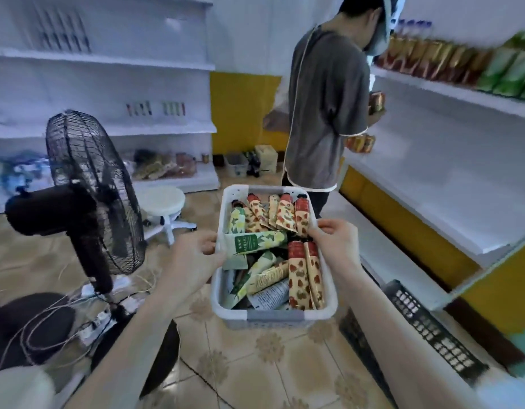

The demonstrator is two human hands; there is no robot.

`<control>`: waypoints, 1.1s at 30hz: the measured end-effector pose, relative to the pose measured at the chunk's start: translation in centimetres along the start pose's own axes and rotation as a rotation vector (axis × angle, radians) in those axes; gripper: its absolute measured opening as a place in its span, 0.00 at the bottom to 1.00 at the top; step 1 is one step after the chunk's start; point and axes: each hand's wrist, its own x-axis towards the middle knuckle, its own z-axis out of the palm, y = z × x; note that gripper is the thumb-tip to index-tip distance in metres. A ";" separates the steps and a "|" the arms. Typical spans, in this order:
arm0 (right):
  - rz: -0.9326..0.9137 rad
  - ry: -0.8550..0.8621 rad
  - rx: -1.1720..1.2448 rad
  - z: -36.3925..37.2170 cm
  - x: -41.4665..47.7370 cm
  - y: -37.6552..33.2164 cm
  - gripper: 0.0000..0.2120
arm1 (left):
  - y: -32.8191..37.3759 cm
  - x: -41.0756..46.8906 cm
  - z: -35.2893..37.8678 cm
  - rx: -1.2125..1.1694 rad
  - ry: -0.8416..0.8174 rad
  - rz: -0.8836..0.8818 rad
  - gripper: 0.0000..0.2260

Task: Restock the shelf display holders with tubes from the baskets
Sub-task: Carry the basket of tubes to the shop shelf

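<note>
Two bare forearms reach out from the bottom of the frame, and between them a person carries a white perforated plastic basket [329, 286] with a grey band on its near wall, held above the patterned beige floor tiles [255, 367]. The left hand [193, 256] grips the basket's left rim, fingers curled over the edge beside a green-and-white floral tube [255, 240] that lies crosswise. The right hand [335, 240] clasps the right rim, its fingertips folded over the edge and touching the packed goods. Inside, red-and-cream patterned tubes [299, 278] lie along the right side and stand in a row against the far wall, with more green floral tubes heaped at the left and centre. A black pedestal fan with a wire cage [90, 196] stands at left, its base among white cables and a power strip [99, 320]. A white round stool [164, 199] sits behind it. Beyond, white metal shelving [107, 66] lines the far left wall, with small rows of coloured tubes [155, 109] standing on a middle shelf, too blurred to tell apart. A second person in a grey T-shirt [323, 113] stands just past the basket, facing the white shelf unit at right [447, 160] and holding red-and-gold packets. Green and gold pouches [462, 63] fill that unit's upper shelf. A dark slotted plastic crate [432, 329] rests at lower right.
</note>
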 end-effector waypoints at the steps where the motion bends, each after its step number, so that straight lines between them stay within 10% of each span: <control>1: -0.010 -0.034 -0.002 0.9 1.4 -0.1 0.11 | -0.1 0.8 -0.1 0.005 0.031 -0.020 0.13; 33: -0.055 -0.365 0.038 28.2 47.2 -3.4 0.04 | -8.6 45.2 -1.9 0.129 0.375 -0.273 0.11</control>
